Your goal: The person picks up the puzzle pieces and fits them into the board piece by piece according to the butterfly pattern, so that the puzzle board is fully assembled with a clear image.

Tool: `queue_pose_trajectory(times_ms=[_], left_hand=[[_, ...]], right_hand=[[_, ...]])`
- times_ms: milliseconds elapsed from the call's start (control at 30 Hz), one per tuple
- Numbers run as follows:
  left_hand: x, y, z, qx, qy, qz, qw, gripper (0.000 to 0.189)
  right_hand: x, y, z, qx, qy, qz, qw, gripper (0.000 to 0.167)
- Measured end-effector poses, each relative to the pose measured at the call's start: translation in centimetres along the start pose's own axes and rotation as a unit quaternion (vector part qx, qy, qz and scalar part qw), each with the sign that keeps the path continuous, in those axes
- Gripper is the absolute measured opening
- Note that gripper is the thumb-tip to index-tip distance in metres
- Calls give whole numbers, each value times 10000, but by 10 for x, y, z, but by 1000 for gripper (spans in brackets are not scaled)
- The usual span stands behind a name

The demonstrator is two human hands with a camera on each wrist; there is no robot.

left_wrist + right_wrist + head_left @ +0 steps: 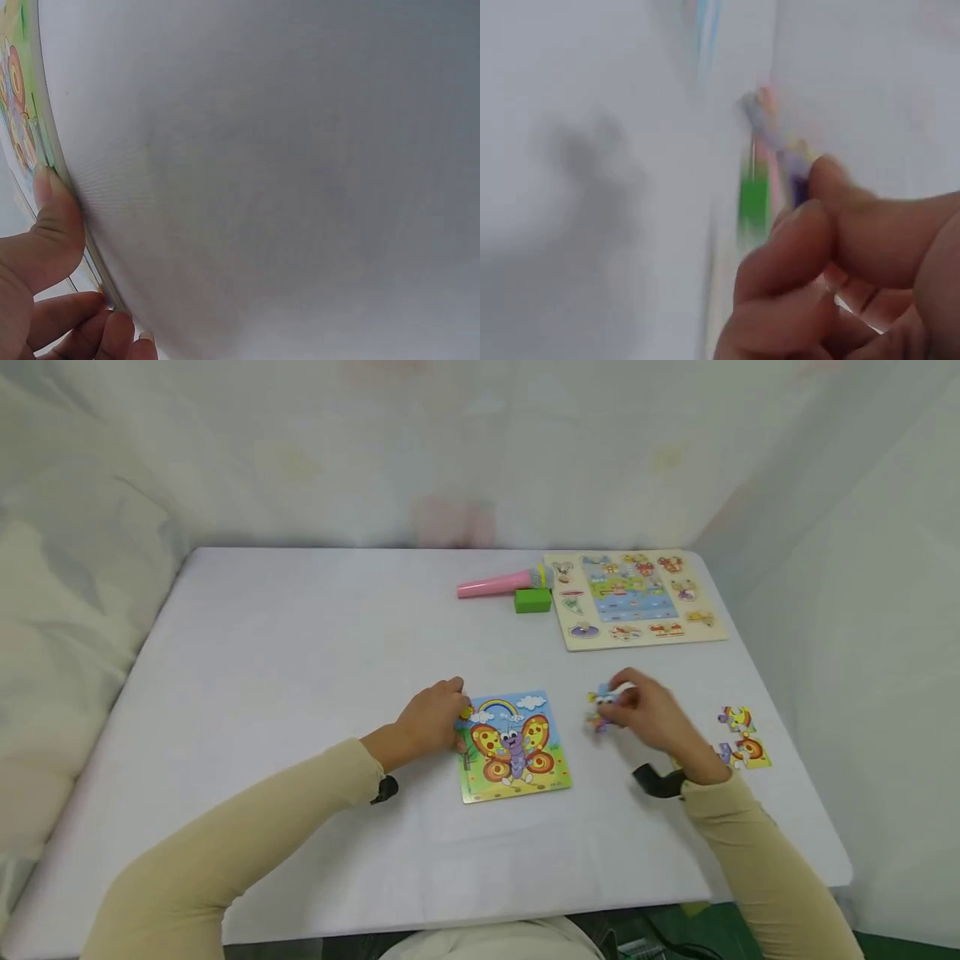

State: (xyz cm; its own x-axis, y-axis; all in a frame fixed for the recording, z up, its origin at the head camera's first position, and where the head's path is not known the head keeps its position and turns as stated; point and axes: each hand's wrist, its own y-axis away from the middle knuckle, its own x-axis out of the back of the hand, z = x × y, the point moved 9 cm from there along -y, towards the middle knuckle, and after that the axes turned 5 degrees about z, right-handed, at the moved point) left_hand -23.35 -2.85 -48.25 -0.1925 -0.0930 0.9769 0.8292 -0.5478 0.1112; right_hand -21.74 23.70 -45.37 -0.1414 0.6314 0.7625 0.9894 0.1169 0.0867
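A square butterfly puzzle board (517,756) lies on the table in front of the person. At its left edge, the left hand (431,718) holds it, the thumb (56,199) lying on the edge and the fingers curled at the upper corner. To the right of the board, the right hand (648,710) pinches a small puzzle piece (602,700) between thumb and index finger. This piece (765,124) is blurred in the right wrist view, held above the white tabletop with its shadow to the left.
Several loose puzzle pieces (738,720) lie at the right, partly behind the right forearm. Farther back are a pink toy microphone (495,584), a green block (532,601) and a wooden picture board (637,627). White cloth (480,452) hangs behind the table.
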Motion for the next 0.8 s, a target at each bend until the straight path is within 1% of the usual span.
queue_pose_trajectory(times_ms=[67, 133, 200, 267, 333, 400, 467, 567, 667, 800], left_hand=[[-1, 1, -1, 24, -2, -8, 10000, 59], [-1, 2, -1, 11, 52, 6, 10000, 59], [-1, 2, 0, -25, 103, 29, 9999, 59], [-1, 2, 2, -65, 124, 43, 9999, 59], [-1, 2, 2, -82, 143, 58, 9998, 60], [-1, 2, 3, -92, 133, 85, 9998, 59], [1, 1, 3, -95, 130, 123, 9998, 58], [3, 1, 3, -84, 133, 146, 9998, 57], [4, 1, 3, -94, 145, 101, 9998, 58], [3, 2, 1, -46, 129, 91, 9999, 58]], right_hand=[[-38, -4, -31, 345, -395, -484, 9974, 27], [-69, -5, -53, 522, -485, -850, 9938, 23], [-89, -7, -66, 609, -303, -995, 9927, 21], [-101, -9, -73, 638, -66, -997, 9929, 22], [-106, -10, -76, 642, 199, -907, 9936, 23], [-107, -11, -77, 654, 482, -749, 9939, 26], [-107, -12, -79, 637, 615, -618, 9942, 29], [-108, -14, -79, 596, 696, -541, 9943, 33], [-111, -15, -80, 581, 733, -529, 9942, 34], [-113, -16, -84, 725, 649, -548, 9937, 31]])
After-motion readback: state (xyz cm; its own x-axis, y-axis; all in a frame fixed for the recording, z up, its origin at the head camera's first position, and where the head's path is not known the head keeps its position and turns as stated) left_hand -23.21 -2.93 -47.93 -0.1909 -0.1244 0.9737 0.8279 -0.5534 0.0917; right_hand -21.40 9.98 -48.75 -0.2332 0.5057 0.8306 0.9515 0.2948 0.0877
